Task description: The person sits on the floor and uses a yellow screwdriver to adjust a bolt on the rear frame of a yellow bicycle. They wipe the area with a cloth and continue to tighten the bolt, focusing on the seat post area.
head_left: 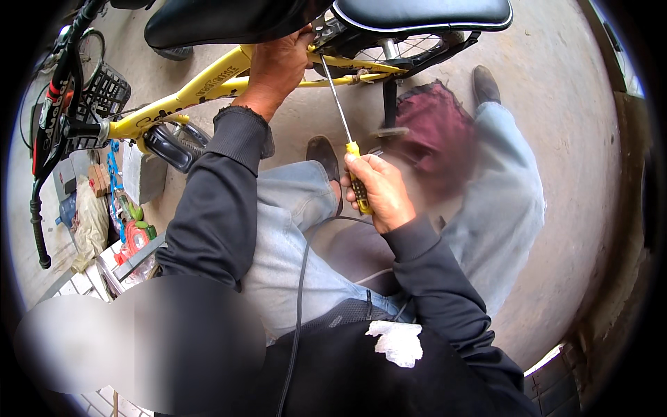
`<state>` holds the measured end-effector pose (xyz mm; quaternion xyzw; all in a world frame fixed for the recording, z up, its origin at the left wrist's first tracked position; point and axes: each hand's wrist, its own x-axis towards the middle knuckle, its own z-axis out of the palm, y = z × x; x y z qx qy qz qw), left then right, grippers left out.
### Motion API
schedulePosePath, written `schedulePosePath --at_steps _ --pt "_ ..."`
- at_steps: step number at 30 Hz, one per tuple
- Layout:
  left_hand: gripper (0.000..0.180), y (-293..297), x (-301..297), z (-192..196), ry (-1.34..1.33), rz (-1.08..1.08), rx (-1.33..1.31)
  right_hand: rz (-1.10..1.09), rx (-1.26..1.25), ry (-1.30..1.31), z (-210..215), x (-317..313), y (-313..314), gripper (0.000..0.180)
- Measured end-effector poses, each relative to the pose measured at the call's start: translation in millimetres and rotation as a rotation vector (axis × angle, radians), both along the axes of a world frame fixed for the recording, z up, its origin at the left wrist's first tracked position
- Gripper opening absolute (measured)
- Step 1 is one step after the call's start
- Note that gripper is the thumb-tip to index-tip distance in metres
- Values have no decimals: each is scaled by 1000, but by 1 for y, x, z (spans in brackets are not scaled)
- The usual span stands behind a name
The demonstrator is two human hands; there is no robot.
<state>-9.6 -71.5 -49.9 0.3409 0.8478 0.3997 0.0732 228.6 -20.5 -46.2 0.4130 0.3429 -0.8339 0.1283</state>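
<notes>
A yellow bicycle [208, 80] stands in front of me with two black saddles, the rear saddle [424, 14] at the top right. My left hand [278, 66] grips the frame just under the front saddle [222, 21]. My right hand [379, 191] is closed on the yellow and black handle of a long screwdriver [339, 108]. Its metal shaft runs up and left to the underside of the saddles, next to my left hand. My legs in light blue jeans [292, 229] lie below the bicycle.
The black handlebar [52, 104] and a black wire basket [104, 90] are at the left. A blue chain [112, 167], small boxes and red and green items lie at the lower left. A dark red cloth [438, 125] lies by the pedal. The ground is bare concrete [556, 90].
</notes>
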Motion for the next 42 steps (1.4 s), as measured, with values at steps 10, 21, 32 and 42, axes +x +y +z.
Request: schedulePosePath --at_steps 10,21,32,42 --pt "13 3 0 1 63 31 -65 -19 -33 -7 3 -1 2 25" --pt "11 3 3 2 -71 18 35 -17 -13 -1 0 0 1 28" --pt "13 -2 -3 -3 -96 -36 -11 -12 -27 -23 2 -3 1 25" --pt "18 -2 0 11 -281 -41 -120 -8 -25 -39 3 -3 1 25"
